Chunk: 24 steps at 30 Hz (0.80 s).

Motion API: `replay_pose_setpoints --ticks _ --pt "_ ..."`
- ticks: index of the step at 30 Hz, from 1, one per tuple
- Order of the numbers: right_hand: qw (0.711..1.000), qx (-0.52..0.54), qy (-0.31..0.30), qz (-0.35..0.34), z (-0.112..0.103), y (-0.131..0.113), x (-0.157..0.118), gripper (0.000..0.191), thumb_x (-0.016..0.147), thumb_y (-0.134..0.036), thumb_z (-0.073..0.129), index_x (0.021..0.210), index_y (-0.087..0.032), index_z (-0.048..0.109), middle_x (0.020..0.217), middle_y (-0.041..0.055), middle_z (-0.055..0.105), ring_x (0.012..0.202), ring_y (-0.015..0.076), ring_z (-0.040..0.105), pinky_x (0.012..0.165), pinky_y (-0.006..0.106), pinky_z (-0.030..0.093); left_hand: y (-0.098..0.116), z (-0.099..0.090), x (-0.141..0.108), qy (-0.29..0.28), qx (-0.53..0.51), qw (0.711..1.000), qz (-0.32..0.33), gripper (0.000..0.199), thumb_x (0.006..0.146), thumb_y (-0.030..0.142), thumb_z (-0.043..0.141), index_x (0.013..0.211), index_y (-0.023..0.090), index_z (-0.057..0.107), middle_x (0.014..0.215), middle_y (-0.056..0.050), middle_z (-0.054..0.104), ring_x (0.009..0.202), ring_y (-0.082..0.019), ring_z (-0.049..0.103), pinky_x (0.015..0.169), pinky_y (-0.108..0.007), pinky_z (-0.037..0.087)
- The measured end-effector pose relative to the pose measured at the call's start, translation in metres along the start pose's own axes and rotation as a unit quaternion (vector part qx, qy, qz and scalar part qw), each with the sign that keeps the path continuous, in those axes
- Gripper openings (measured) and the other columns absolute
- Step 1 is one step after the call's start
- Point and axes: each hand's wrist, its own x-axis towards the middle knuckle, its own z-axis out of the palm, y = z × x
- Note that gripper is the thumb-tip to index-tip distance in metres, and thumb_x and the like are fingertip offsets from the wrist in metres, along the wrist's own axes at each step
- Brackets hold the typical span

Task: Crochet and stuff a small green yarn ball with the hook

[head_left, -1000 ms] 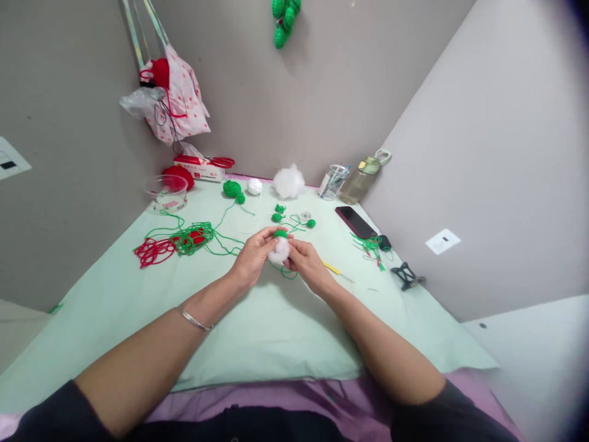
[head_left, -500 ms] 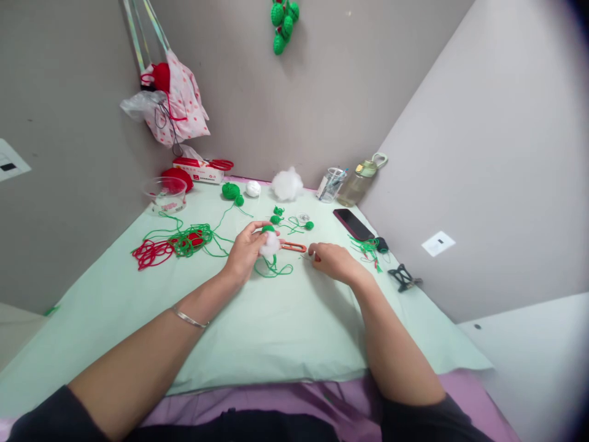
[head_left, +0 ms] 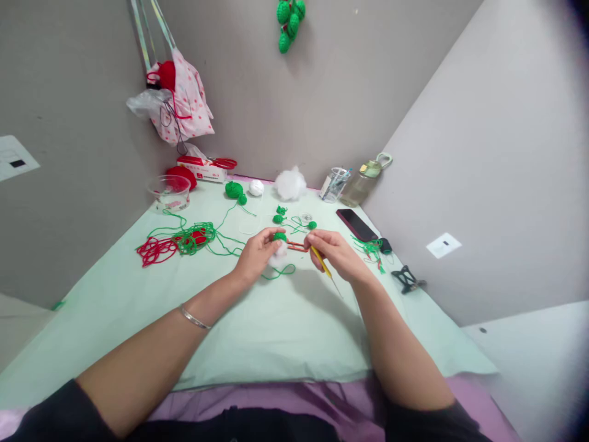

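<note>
My left hand (head_left: 256, 256) is closed on a small green crocheted piece (head_left: 280, 236), with a tuft of white stuffing (head_left: 277, 254) puffing out beneath it. A loop of green yarn (head_left: 286, 270) trails on the table below. In my right hand (head_left: 335, 250) is a crochet hook with a yellow handle (head_left: 321, 261), its thin metal shaft pointing down toward me. Between the two hands lies an orange, long slotted tool (head_left: 297, 246), partly covered by fingers; I cannot tell its exact kind.
Tangled green and red yarn (head_left: 191, 240) spreads at left. Behind my hands are small green crocheted pieces (head_left: 278, 218), a green yarn ball (head_left: 234, 189) and a stuffing heap (head_left: 290, 183). At right are a phone (head_left: 356, 224), a bottle (head_left: 363, 184) and a black stand (head_left: 407, 280).
My right hand has lifted and turned, and the hook's yellow handle now shows in it. My left hand has shifted slightly right with the green piece, whose stuffing sits lower.
</note>
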Motion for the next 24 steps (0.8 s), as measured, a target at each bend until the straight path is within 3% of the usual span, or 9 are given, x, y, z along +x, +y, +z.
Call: replay_pose_setpoints --ticks 2,6,10,19,24 --pt "0.994 0.108 -0.028 -0.004 0.016 -0.003 0.000 0.033 0.098 -0.048 0.049 0.085 -0.019 0.056 0.046 -0.0080 0.046 0.040 0.0080 0.035 0.047 0.022 0.028 0.001 0.001 -0.001 -0.007 0.013 1.000 0.003 0.035 0.081 0.022 0.069 0.115 0.014 0.069 0.088 -0.004 0.074 0.076 -0.016 0.068 0.072 -0.026 0.052" --pt "0.982 0.180 -0.047 0.011 0.034 -0.001 0.004 0.027 0.096 -0.040 0.055 0.081 -0.017 0.059 0.047 -0.0092 0.038 0.044 0.0061 0.025 0.047 0.023 0.017 0.002 0.002 -0.002 -0.015 0.031 0.999 0.010 0.036 0.082 0.022 0.067 0.117 0.013 0.068 0.086 -0.004 0.074 0.074 -0.017 0.067 0.069 -0.026 0.050" --pt "0.979 0.199 -0.030 0.025 0.036 0.004 0.009 0.023 0.092 -0.034 0.055 0.078 -0.017 0.059 0.045 -0.0098 0.036 0.044 0.0058 0.022 0.047 0.024 0.015 0.001 0.003 -0.002 -0.015 0.039 0.999 0.019 0.037 0.084 0.025 0.065 0.118 0.012 0.066 0.093 -0.006 0.074 0.080 -0.018 0.068 0.072 -0.027 0.050" --pt "0.969 0.235 -0.048 0.061 0.037 0.005 0.011 0.023 0.088 -0.038 0.060 0.077 -0.019 0.055 0.045 -0.0116 0.032 0.044 0.0051 0.015 0.045 0.023 0.012 0.000 0.002 -0.002 -0.014 0.054 0.998 0.034 0.037 0.085 0.025 0.062 0.120 0.012 0.064 0.096 -0.008 0.075 0.086 -0.019 0.070 0.075 -0.029 0.052" --pt "0.967 0.236 -0.047 0.079 0.042 0.003 0.012 0.027 0.089 -0.039 0.054 0.077 -0.016 0.061 0.045 -0.0097 0.034 0.042 0.0056 0.016 0.043 0.024 0.010 0.000 0.001 -0.001 -0.005 0.068 0.997 0.047 0.034 0.085 0.023 0.061 0.118 0.014 0.064 0.097 -0.007 0.075 0.089 -0.020 0.071 0.081 -0.030 0.053"
